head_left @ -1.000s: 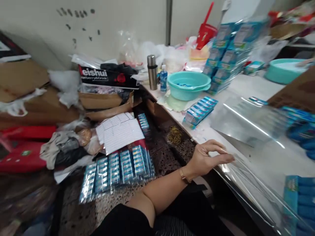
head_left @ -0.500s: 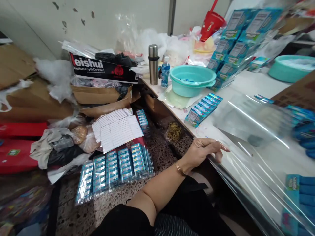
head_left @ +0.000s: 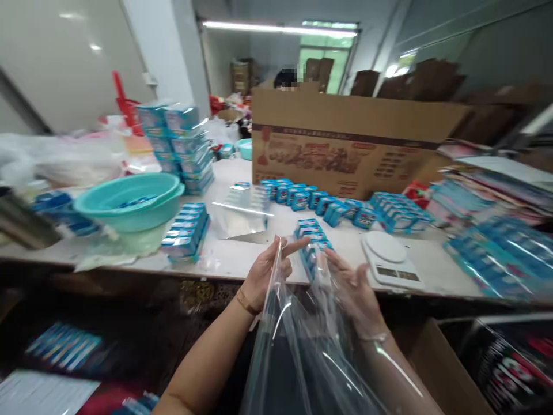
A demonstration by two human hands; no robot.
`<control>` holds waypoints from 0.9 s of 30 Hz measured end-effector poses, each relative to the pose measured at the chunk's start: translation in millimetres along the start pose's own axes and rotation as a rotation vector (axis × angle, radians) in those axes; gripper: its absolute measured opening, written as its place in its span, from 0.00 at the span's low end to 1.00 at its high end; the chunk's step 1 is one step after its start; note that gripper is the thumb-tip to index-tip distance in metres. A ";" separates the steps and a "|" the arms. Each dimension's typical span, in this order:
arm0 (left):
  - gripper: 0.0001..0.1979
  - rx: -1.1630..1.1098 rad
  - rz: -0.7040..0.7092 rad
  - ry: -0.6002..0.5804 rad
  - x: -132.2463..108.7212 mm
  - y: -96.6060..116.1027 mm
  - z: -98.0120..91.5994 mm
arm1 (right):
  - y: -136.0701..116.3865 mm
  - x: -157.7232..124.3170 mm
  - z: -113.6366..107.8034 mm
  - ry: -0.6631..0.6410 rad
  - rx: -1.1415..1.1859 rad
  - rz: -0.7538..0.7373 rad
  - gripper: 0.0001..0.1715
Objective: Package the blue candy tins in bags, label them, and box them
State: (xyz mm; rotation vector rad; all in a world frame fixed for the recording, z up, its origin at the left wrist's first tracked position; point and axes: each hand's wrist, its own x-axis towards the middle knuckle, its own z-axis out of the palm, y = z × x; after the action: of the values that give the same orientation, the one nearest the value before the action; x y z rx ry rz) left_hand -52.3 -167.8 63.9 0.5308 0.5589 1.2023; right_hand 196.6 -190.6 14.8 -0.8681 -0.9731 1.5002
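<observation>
My left hand (head_left: 266, 270) pinches the upper edge of a clear plastic bag (head_left: 298, 346) that hangs in front of me below the table edge. My right hand (head_left: 352, 285) sits inside or behind the same bag with its fingers spread, seen through the film. Just beyond the hands a short stack of small blue boxes (head_left: 311, 239) lies on the white table (head_left: 242, 262). A white kitchen scale (head_left: 389, 259) stands to the right of that stack.
A teal basin (head_left: 129, 202) and a row of blue boxes (head_left: 185, 230) are at the left. Another clear bag (head_left: 242, 213) lies mid-table. A big cardboard box (head_left: 345, 144) stands behind more blue boxes (head_left: 345, 207), with a person behind it. Wrapped packs (head_left: 496, 253) lie at the right.
My view swung from the floor at the left to the table ahead. My left hand lifted the clear bag off the table edge, and my right hand came in on it.
</observation>
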 end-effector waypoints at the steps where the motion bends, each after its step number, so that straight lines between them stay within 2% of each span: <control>1: 0.15 -0.014 -0.052 -0.033 2.8 -12.1 7.9 | -2.9 3.7 8.6 -0.046 0.040 0.025 0.46; 2: 0.14 -0.040 -0.100 -0.063 4.4 -23.7 13.7 | -3.8 4.8 15.5 -0.077 0.072 0.041 0.45; 4: 0.13 -0.091 -0.186 -0.100 5.1 -44.2 17.8 | -1.1 -0.1 22.6 -0.093 0.144 0.039 0.34; 6: 0.13 -0.093 -0.240 -0.124 4.2 -60.5 12.5 | 4.2 -10.0 20.1 -0.061 0.263 0.000 0.23; 11: 0.24 0.180 -0.410 -0.356 -3.7 -92.1 -14.4 | 13.5 -24.5 -7.7 0.070 0.516 -0.070 0.14; 13: 0.24 0.251 -0.416 -0.377 -5.2 -101.9 -19.4 | 19.1 -23.9 -19.9 0.076 0.509 -0.057 0.11; 16: 0.22 0.280 -0.233 -0.219 2.8 -111.1 -16.4 | 29.1 -19.0 -37.1 0.080 0.398 -0.014 0.12; 20: 0.24 0.404 0.049 -0.012 31.5 -112.9 -4.7 | 29.1 2.0 -54.7 0.175 0.175 -0.028 0.18; 24: 0.26 0.467 0.126 0.111 57.1 -114.9 -1.5 | 21.2 38.3 -61.5 0.199 0.066 -0.065 0.23; 27: 0.28 0.516 0.105 0.165 59.7 -127.1 -5.2 | 27.6 55.5 -60.8 0.226 -0.003 -0.086 0.25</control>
State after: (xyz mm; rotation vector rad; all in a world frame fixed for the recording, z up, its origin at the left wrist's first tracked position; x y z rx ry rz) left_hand 49.9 -145.0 -29.8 0.9094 1.0045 1.2074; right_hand 233.5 -130.2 -35.5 -0.9632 -0.8353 1.2965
